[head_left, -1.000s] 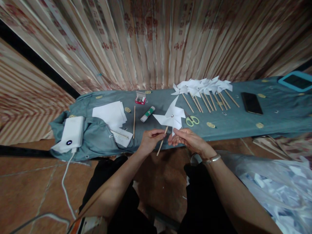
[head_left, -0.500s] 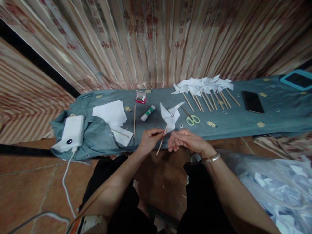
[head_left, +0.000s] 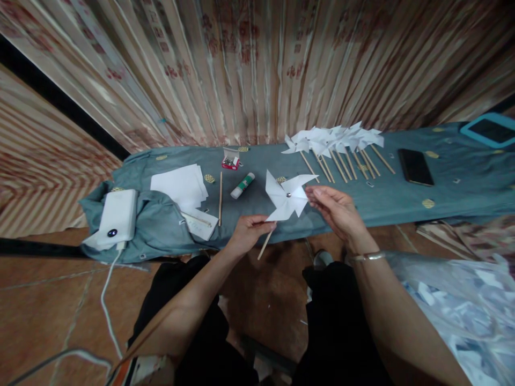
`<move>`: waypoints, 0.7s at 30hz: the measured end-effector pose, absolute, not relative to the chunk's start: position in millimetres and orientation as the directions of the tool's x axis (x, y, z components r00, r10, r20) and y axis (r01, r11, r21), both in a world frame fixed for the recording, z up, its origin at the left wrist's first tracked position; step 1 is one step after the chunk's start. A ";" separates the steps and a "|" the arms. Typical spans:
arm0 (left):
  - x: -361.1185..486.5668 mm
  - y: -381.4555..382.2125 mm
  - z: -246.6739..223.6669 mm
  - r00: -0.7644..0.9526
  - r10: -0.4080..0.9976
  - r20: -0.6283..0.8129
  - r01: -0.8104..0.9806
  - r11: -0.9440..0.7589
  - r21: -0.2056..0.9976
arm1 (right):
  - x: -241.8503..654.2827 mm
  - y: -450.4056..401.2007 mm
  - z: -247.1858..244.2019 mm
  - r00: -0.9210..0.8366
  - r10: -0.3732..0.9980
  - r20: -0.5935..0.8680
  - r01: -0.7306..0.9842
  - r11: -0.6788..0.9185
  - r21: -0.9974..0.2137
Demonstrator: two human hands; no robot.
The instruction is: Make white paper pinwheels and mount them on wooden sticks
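Note:
A white paper pinwheel [head_left: 286, 199] with a silver pin at its centre faces up over the front of the bench. My left hand [head_left: 247, 234] is closed on its wooden stick [head_left: 264, 245], just under the blades. At the right-hand blade, the thumb and fingers of my right hand [head_left: 333, 209] pinch the paper edge. A glue stick [head_left: 242, 185], a lone wooden stick [head_left: 220, 198] and an open red box of pins [head_left: 230, 161] lie to the left. Behind my right hand, the scissors are hidden.
Finished pinwheels [head_left: 333, 142] lie in an overlapping row at the back. White paper sheets [head_left: 179, 185] and a white power bank [head_left: 118, 217] with a cable are on the left. A black phone [head_left: 416, 166] and a blue-framed tablet [head_left: 488, 130] lie right. A plastic bag [head_left: 454, 300] stands on the floor.
My right hand has moved right and up from beside the stick to the right blade. The pinwheel's blades have turned and now face me more fully. My left hand keeps its hold.

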State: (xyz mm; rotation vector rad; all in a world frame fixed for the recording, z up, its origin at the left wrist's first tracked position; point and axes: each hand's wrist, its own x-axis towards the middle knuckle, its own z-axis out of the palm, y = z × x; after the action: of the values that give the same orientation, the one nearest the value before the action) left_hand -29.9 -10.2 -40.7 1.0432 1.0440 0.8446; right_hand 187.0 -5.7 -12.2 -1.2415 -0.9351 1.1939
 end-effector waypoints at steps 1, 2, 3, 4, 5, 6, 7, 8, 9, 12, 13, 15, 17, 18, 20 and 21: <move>-29.6 -9.9 -41.5 0.294 0.919 -0.263 -0.071 0.295 0.953 | 186.0 -5.8 -12.3 0.166 0.981 -0.098 -0.144 -0.074 -0.987; -29.5 -9.6 -42.3 0.288 0.922 -0.259 -0.075 0.291 0.954 | 185.4 -5.8 -12.2 0.159 0.982 -0.106 -0.145 -0.083 -0.986; -29.5 -9.2 -43.0 0.279 0.926 -0.254 -0.076 0.286 0.955 | 185.2 -5.8 -12.0 0.151 0.982 -0.112 -0.148 -0.089 -0.985; -29.7 -9.0 -43.6 0.270 0.930 -0.250 -0.074 0.279 0.957 | 185.0 -5.7 -11.8 0.141 0.983 -0.116 -0.150 -0.094 -0.984; -30.0 -8.8 -43.9 0.262 0.933 -0.246 -0.069 0.272 0.960 | 184.9 -5.7 -11.6 0.130 0.984 -0.119 -0.151 -0.099 -0.984; -30.3 -8.7 -44.1 0.256 0.936 -0.241 -0.062 0.265 0.962 | 184.6 -5.7 -11.6 0.117 0.986 -0.121 -0.149 -0.103 -0.984; -30.7 -8.6 -44.2 0.256 0.937 -0.238 -0.052 0.259 0.964 | 184.0 -5.8 -11.6 0.104 0.987 -0.124 -0.143 -0.109 -0.984; -31.1 -8.5 -44.2 0.258 0.938 -0.233 -0.044 0.252 0.967 | 183.3 -6.0 -11.6 0.091 0.987 -0.130 -0.137 -0.117 -0.984; -31.4 -8.5 -44.2 0.259 0.938 -0.229 -0.037 0.246 0.968 | 182.3 -6.3 -11.7 0.081 0.987 -0.140 -0.133 -0.128 -0.983; -31.9 -8.0 -44.6 0.263 0.940 -0.216 -0.021 0.230 0.973 | 178.2 -7.1 -11.4 0.068 0.978 -0.197 -0.145 -0.185 -0.972; -31.8 -7.8 -44.7 0.265 0.940 -0.213 -0.018 0.226 0.974 | 176.7 -7.3 -11.1 0.066 0.973 -0.219 -0.159 -0.207 -0.965; -31.7 -7.5 -45.0 0.265 0.942 -0.207 -0.021 0.221 0.975 | 174.1 -7.6 -10.4 0.056 0.965 -0.256 -0.194 -0.241 -0.951; -31.6 -7.4 -45.2 0.264 0.942 -0.209 -0.029 0.224 0.974 | 172.0 -7.8 -10.2 0.043 0.961 -0.274 -0.233 -0.257 -0.938; -31.7 -7.3 -45.4 0.266 0.941 -0.210 -0.032 0.226 0.974 | 171.3 -7.9 -10.3 0.036 0.960 -0.277 -0.250 -0.260 -0.933; -32.0 -7.3 -45.7 0.267 0.942 -0.204 -0.034 0.220 0.975 | 170.0 -8.2 -11.2 0.018 0.961 -0.275 -0.276 -0.260 -0.925; -32.2 -7.3 -45.9 0.268 0.943 -0.197 -0.033 0.213 0.976 | 169.4 -8.3 -11.8 0.007 0.962 -0.273 -0.287 -0.260 -0.922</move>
State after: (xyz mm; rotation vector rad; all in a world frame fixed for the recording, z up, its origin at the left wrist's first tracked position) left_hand -32.2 -7.3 -45.9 1.1273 1.0616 0.8930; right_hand 169.4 -8.3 -11.8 -1.2019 -0.8177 1.4906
